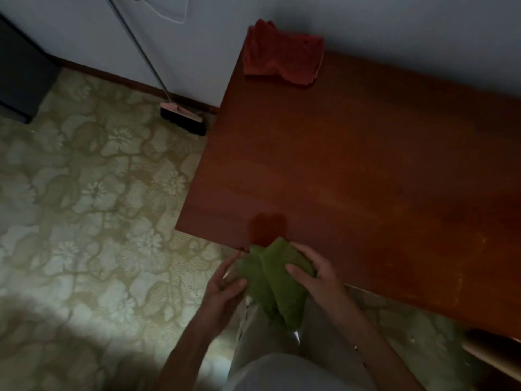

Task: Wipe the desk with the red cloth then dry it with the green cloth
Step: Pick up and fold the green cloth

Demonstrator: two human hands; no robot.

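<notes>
The green cloth (272, 286) hangs folded between both my hands, just off the near edge of the reddish-brown wooden desk (366, 170). My left hand (225, 286) grips its left side and my right hand (313, 275) pinches its right side with thumb on top. The red cloth (283, 53) lies crumpled on the desk's far left corner, against the wall, well away from both hands.
A broom (183, 119) leans on the wall left of the desk, its head on the patterned floor (84, 193). A dark cabinet (22, 80) stands at far left. A chair part (490, 348) shows at lower right.
</notes>
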